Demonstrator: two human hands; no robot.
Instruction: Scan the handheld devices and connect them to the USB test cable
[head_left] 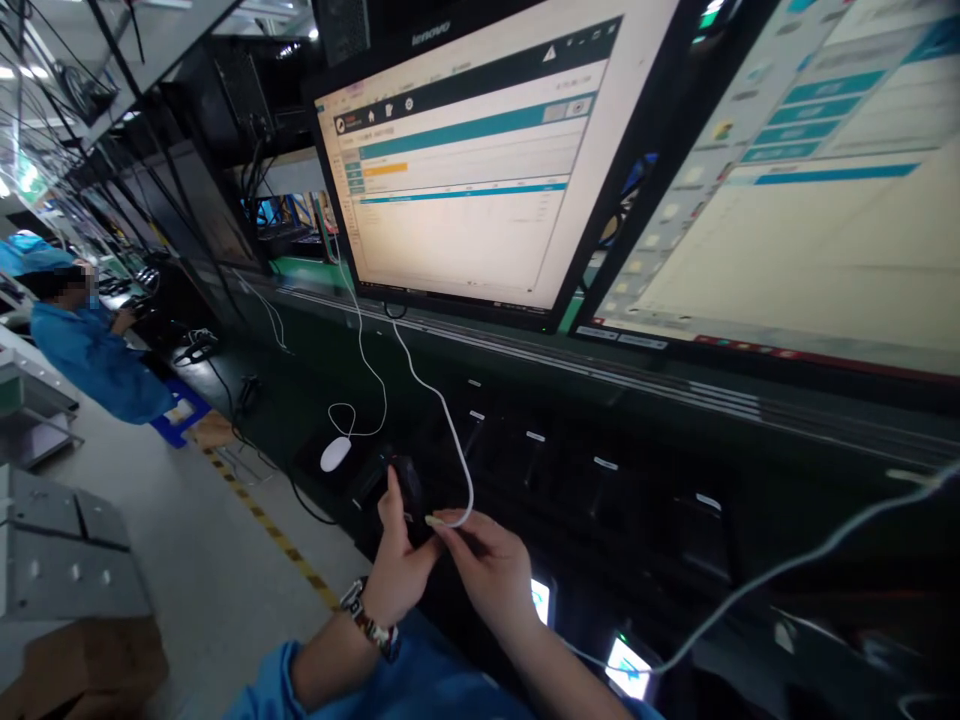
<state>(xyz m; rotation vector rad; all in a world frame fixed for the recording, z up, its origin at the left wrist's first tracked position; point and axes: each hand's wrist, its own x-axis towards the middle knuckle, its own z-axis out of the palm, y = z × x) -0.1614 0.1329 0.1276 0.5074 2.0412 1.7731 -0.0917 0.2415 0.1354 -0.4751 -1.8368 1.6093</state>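
My left hand point(401, 565) is closed round a black handheld device point(407, 490), its thumb along the near side. With thumb and fingers pinched, my right hand point(491, 565) holds the end of a white cable point(455, 430) against the edge of that device. Whether the plug is inside the device's port I cannot tell. The cable runs up to the lower edge of a Lenovo monitor point(480, 160). Left of the device, a white mouse point(335, 454) rests on the dark bench. Low in view, beside my right forearm, are two devices with lit screens point(628, 668).
Several black devices with white labels point(606, 463) stand in a row on the bench. A second monitor point(795, 220) is at the right. A white cable point(810, 555) loops across the right foreground. Another person in blue point(97, 350) sits at the far left, near grey cabinets point(67, 550).
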